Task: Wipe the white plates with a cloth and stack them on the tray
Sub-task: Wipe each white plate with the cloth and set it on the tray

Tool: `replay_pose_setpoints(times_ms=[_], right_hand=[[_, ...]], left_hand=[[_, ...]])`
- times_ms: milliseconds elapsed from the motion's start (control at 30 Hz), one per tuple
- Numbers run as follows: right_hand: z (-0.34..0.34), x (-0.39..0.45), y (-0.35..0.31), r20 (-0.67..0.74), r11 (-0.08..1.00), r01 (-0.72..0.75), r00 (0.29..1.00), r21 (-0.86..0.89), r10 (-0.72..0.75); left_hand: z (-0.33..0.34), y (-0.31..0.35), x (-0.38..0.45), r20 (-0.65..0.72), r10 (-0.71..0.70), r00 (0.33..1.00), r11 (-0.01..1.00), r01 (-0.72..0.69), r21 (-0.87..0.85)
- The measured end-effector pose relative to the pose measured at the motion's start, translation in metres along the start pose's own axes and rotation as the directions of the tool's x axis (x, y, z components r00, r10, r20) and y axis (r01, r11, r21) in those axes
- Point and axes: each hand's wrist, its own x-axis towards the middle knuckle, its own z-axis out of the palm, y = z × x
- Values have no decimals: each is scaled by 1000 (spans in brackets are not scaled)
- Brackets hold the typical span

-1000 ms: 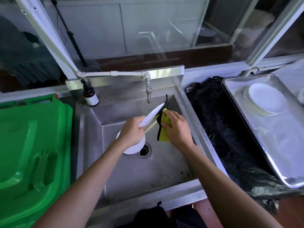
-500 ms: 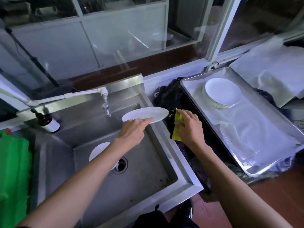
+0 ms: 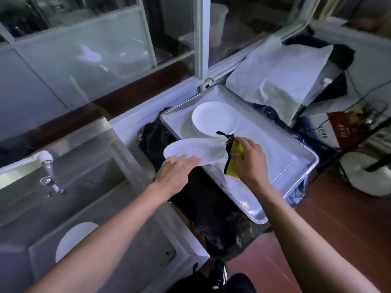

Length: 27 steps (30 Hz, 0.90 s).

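The fingers [image 3: 186, 160] of the left hand [image 3: 174, 174] are lying nearly straight over the near rim of a white plate [image 3: 194, 151], gripping it there; the thumb is hidden beneath, so how it is clamping cannot be told. The plate is hanging roughly level, over the near left edge of the tray [image 3: 300, 176]. The right hand [image 3: 250, 160] is bunching a yellow cloth [image 3: 231, 157] in its curled fingers, just beside the plate's right rim; whether cloth and plate are touching cannot be told.

Judging by this, the wiping of this plate is finishing and the stacking step is in hand. The stack of plates [image 3: 213, 119] is sitting in the far left part of the tray, just beyond the carried plate and close to it. The next move is calling for the left hand to carry the plate over the stack, centre it, lower it flat and let go, with the cloth hand keeping out of the way.

Another plate [image 3: 72, 240] is lying in the sink [image 3: 118, 208] behind the left forearm, probably waiting its turn, so the task looks unfinished.
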Motion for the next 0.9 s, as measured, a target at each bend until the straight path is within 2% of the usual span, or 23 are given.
replay_pose_setpoints(times_ms=[200, 333, 500, 633, 800, 900], right_hand=[[-27, 2, 60, -49, 994, -106, 993, 13, 106], [-41, -1, 89, -56, 988, -154, 986, 23, 155], [-50, -3, 112, -57, 982, -188, 980, 37, 190], [-49, -5, 125, -31, 978, -205, 978, 29, 206], [-42, -9, 138, -34, 976, -205, 978, 67, 207], [-38, -9, 144, -29, 975, -207, 977, 77, 209]], left_hand=[[30, 47, 50, 68, 135, 989, 990, -132, -45], [38, 83, 74, -83, 307, 948, 952, -307, 15], [61, 112, 103, -101, 371, 923, 929, -369, 39], [73, 134, 122, -101, 368, 924, 929, -363, 65], [107, 138, 137, 57, 334, 941, 942, -336, 19], [124, 137, 147, 286, 239, 928, 955, -278, 104]])
